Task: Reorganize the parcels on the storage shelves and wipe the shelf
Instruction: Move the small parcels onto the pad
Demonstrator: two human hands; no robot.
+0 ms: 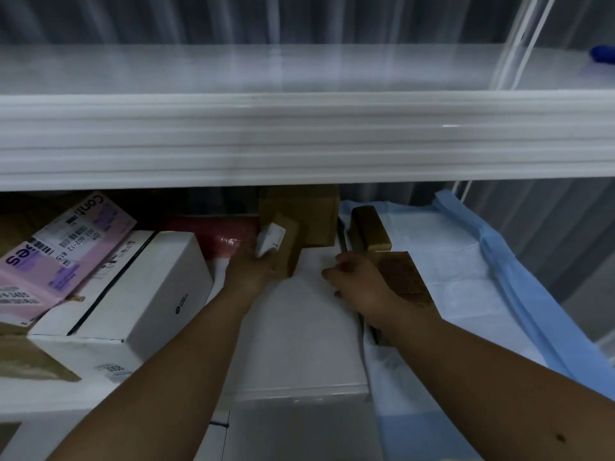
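Pink parcel [50, 257] label reads "Cont" — left hand [248, 271] grips small box [278, 244].

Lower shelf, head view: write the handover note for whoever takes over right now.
Left hand: holds a small brown box with a white label on the lower shelf.
Right hand: fingers curled at a brown parcel; grip unclear.
Left side: pink parcel lies on the white box.
Upper shelf: bare except for a blue object at the far right.
Left: sorting the parcels, wiping; no cloth visible.
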